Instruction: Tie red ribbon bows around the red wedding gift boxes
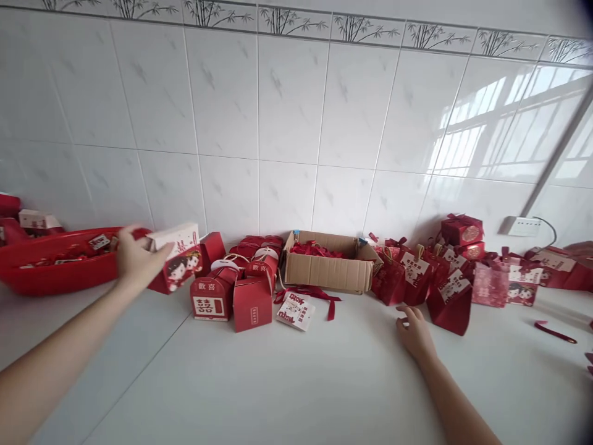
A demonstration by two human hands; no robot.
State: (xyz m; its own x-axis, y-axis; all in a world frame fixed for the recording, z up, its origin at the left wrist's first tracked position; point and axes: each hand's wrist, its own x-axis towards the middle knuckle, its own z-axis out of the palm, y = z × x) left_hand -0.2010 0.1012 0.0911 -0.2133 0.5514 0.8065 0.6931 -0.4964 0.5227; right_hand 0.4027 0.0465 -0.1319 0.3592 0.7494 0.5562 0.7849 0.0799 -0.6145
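Note:
My left hand (135,256) is at the left, its thumb and fingers on the end of a white-and-red gift box (181,262) printed with two cartoon figures. The box is tilted beside a red plastic basin (65,272) with small packets inside. My right hand (416,330) rests low over the table, fingers loosely bent and apart with nothing visible in them. Just beyond it stand red gift bags (448,303) with white tags. Between my hands are red arched boxes (210,296), a plain red box (252,304) and a white printed card (295,311).
An open cardboard box (328,273) holding red ribbons stands against the tiled wall. Red ribbon (331,303) lies in front of it. Several more gift boxes (523,284) line the right side. A dark red strip (555,332) lies near the right edge. Part of another hand (579,250) shows at far right.

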